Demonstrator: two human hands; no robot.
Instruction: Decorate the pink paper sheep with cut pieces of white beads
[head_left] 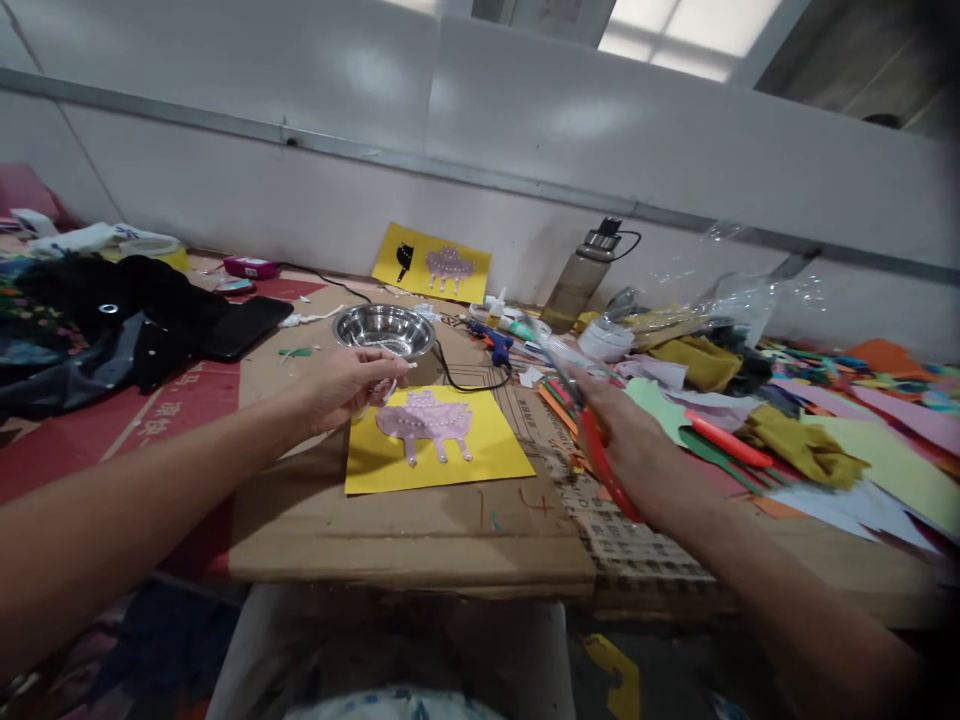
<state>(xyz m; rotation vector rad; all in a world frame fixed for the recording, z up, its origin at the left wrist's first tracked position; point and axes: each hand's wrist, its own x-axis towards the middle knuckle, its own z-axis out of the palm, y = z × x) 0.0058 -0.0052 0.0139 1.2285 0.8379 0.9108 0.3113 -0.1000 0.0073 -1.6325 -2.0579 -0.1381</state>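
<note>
My left hand (356, 385) is closed in a pinch on a small white strip (384, 392) that looks like beaded trim; most of it is hidden by my fingers. Just below lies a yellow card (495, 450) with a pink cloth cut-out (435, 418) edged with white beads. My right hand (626, 440), blurred by motion, is wrapped round scissors (600, 460) with red handles, off to the card's right. Their blades point away from me, toward the back of the table. Behind my left hand stands a shiny metal bowl (384, 325).
A second decorated yellow card (390, 262) leans on the back wall. A blue glue gun (493, 342) with a black cord lies behind the near card. At right are a water bottle (577, 285) and heaped paper scraps (885, 460); at left, a phone (247, 327) and dark cloth (97, 310).
</note>
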